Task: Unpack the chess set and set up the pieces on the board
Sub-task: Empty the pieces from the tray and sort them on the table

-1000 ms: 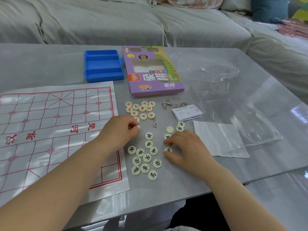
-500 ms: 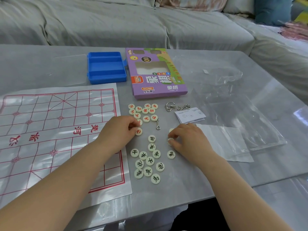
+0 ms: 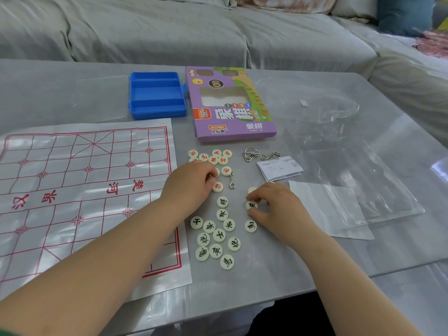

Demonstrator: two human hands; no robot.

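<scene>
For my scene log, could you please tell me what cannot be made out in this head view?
Head view:
- Some red-marked pieces: covered by the left hand; whether it grips one is hidden.
- Right hand, pinching a black-marked piece: hides anything beneath.
- Leaflet print: too small.
- Board: left edge cut off by the frame; near part under the left forearm.

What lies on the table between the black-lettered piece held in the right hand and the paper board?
Loose black-lettered pieces and the left hand with its forearm lie between the piece in the right hand and the board.
</scene>
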